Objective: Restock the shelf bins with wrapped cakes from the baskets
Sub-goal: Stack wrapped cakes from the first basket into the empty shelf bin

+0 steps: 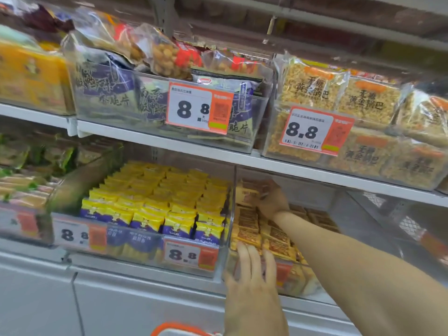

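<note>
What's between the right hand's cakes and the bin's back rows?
Nothing visible. The right hand is already inside the clear bin, holding brown wrapped cakes over the stacked rows. The left hand rests on the front rim.

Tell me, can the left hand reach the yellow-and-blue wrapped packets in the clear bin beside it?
Probably yes: the left hand rests on the neighbouring bin's front edge, and the yellow-and-blue packets lie uncovered in their open-topped bin.

Bright even light, soft motion blur
</note>
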{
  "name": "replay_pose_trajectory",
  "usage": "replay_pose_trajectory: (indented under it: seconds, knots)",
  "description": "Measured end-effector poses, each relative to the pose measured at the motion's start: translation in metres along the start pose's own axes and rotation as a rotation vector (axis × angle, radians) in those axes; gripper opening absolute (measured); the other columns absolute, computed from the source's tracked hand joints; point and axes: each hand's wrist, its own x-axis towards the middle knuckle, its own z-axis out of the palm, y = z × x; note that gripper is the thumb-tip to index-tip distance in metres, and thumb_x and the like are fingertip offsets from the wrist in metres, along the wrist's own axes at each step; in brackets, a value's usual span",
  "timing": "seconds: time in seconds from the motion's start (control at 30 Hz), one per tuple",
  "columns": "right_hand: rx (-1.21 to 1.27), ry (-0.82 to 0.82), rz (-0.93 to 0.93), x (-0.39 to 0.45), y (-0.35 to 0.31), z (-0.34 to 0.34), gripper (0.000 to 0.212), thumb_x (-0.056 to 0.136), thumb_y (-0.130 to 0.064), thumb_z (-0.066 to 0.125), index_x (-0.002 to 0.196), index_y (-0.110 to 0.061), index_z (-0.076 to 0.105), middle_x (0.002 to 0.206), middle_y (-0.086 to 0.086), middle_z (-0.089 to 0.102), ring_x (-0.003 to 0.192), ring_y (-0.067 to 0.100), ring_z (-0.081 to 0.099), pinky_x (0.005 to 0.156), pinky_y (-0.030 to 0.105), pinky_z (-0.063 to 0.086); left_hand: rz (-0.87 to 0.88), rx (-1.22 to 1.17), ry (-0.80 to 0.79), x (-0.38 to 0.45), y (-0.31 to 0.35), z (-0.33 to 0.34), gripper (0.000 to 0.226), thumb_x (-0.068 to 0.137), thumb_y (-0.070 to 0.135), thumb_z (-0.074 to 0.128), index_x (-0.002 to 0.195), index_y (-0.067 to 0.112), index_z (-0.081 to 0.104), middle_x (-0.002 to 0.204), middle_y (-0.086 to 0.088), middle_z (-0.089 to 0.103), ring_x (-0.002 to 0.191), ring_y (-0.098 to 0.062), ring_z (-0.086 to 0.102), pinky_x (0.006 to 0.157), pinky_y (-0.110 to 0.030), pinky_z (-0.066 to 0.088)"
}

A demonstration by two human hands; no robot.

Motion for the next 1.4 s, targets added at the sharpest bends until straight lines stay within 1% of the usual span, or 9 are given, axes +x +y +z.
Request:
replay_pose_trajectory:
  seconds: [0.17, 0.4, 0.57, 0.73, 0.97, 1.1, 1.23, 1.33, 1.4]
  knots:
    - [0.127, -0.136, 0.067, -0.014, 0.009, -0.015, 0.091, 0.077, -0.024, 0.087, 0.152, -0.023, 0.035, 0.136, -0.001, 0.054, 0.11, 0.015, 0.06, 0.092, 0.028, 0.051, 0.048, 0.107, -0.186, -0.01, -0.002, -0.009, 0.09, 0.1, 0.04, 0.049, 0.157, 0.017, -0.017, 0.163, -0.014, -0.018, 0.15, -0.038, -0.024, 0.119, -0.057, 0.019]
    - [-0.316, -0.519, -0.12, -0.06, 0.041, -0.096, 0.04, 0.074, -0.025, 0.09, 0.11, -0.023, 0.072, 0.107, -0.002, 0.072, 0.095, 0.01, 0.066, 0.083, 0.02, 0.053, 0.04, 0.169, -0.174, -0.021, 0.003, -0.013, 0.091, 0.099, 0.042, 0.045, 0.157, 0.012, -0.018, 0.163, -0.017, -0.017, 0.15, -0.04, -0.023, 0.118, -0.052, 0.025]
    - [-0.402, -0.731, -0.127, -0.086, 0.046, -0.126, 0.044, 0.062, -0.039, 0.096, 0.1, -0.035, 0.075, 0.1, -0.012, 0.07, 0.089, 0.01, 0.062, 0.08, 0.025, 0.052, 0.029, 0.245, -0.14, -0.023, 0.006, -0.008, 0.09, 0.1, 0.043, 0.041, 0.157, 0.01, -0.02, 0.163, -0.019, -0.018, 0.15, -0.042, -0.022, 0.117, -0.051, 0.028]
    - [-0.391, -0.64, -0.216, -0.093, 0.052, -0.12, 0.041, 0.059, -0.056, 0.09, 0.094, -0.041, 0.076, 0.101, 0.011, 0.069, 0.083, 0.026, 0.059, 0.072, 0.036, 0.05, -0.007, 0.254, -0.109, -0.024, 0.006, -0.003, 0.089, 0.097, 0.04, 0.042, 0.157, 0.011, -0.018, 0.163, -0.018, -0.017, 0.151, -0.041, -0.02, 0.118, -0.048, 0.03]
    - [-0.269, -0.525, -0.132, -0.114, 0.046, -0.125, 0.011, 0.079, -0.036, 0.086, 0.081, -0.026, 0.08, 0.074, -0.015, 0.07, 0.068, -0.001, 0.06, 0.067, 0.019, 0.046, -0.068, 0.246, -0.041, -0.024, 0.012, 0.005, 0.087, 0.093, 0.036, 0.045, 0.158, 0.008, -0.007, 0.164, -0.02, -0.006, 0.152, -0.043, -0.014, 0.117, -0.047, 0.032]
    - [-0.048, -0.303, -0.113, -0.146, 0.036, -0.124, 0.043, 0.1, -0.047, 0.057, 0.075, -0.02, 0.077, 0.065, -0.003, 0.07, 0.054, 0.001, 0.054, 0.052, 0.012, 0.037, -0.062, 0.094, 0.189, -0.029, 0.017, 0.015, 0.084, 0.075, 0.033, 0.067, 0.147, 0.003, 0.035, 0.154, -0.026, 0.032, 0.15, -0.044, 0.018, 0.112, -0.055, 0.038]
    - [-0.08, 0.009, -0.356, -0.191, 0.039, -0.109, 0.039, 0.104, -0.036, 0.049, 0.083, -0.01, 0.069, 0.083, 0.005, 0.065, 0.082, 0.019, 0.057, 0.075, 0.033, 0.045, 0.113, -0.076, 0.431, -0.043, 0.033, 0.028, 0.055, 0.072, 0.017, 0.065, 0.124, 0.009, 0.052, 0.129, -0.016, 0.052, 0.122, -0.036, 0.048, 0.1, -0.051, 0.045]
    - [0.158, 0.37, -0.389, -0.252, 0.056, -0.082, 0.018, 0.097, -0.022, 0.051, 0.088, -0.012, 0.063, 0.087, -0.002, 0.055, 0.085, 0.014, 0.049, 0.078, 0.022, 0.039, 0.167, -0.122, 0.072, -0.061, 0.04, 0.043, 0.016, 0.083, 0.018, 0.051, 0.097, 0.016, 0.057, 0.096, -0.007, 0.063, 0.093, -0.033, 0.061, 0.077, -0.043, 0.05]
    - [0.257, 0.219, -0.22, -0.291, 0.081, -0.053, 0.019, 0.094, -0.029, 0.048, 0.084, -0.018, 0.059, 0.079, -0.005, 0.055, 0.075, 0.012, 0.051, 0.069, 0.024, 0.041, 0.073, -0.031, -0.278, -0.078, 0.036, 0.067, 0.016, 0.091, 0.023, 0.05, 0.102, 0.015, 0.057, 0.101, -0.008, 0.067, 0.097, -0.034, 0.064, 0.079, -0.042, 0.052]
